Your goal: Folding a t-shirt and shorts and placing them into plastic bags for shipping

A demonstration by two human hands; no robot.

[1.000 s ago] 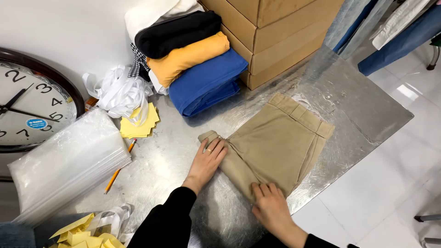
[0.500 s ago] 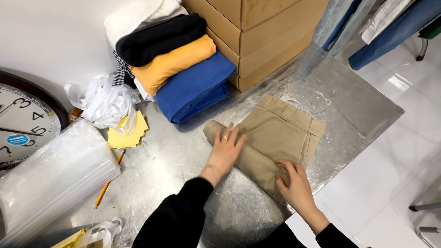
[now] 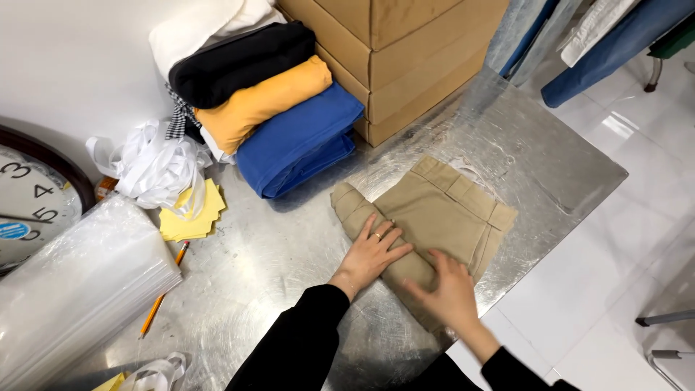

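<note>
Pressing down on the folded khaki trousers (image 3: 434,217), we keep both hands flat and open, gripping nothing. Our left hand (image 3: 371,250) lies with fingers spread on the rolled near-left edge of the garment; our right hand (image 3: 450,289) rests palm down on its near edge, just beside the left. The trousers sit on the metal table (image 3: 289,261), towards its right side, waistband pointing far-right. To the far left, a stack of folded garments (image 3: 275,108) leans against cardboard boxes (image 3: 391,58). Risk, in our judgement: the table surface looks smooth, so uneven pressure could let the fabric slide and the fold spring open. The near-right corner lies close to the table edge, so a push that way could drag the trousers off.
</note>
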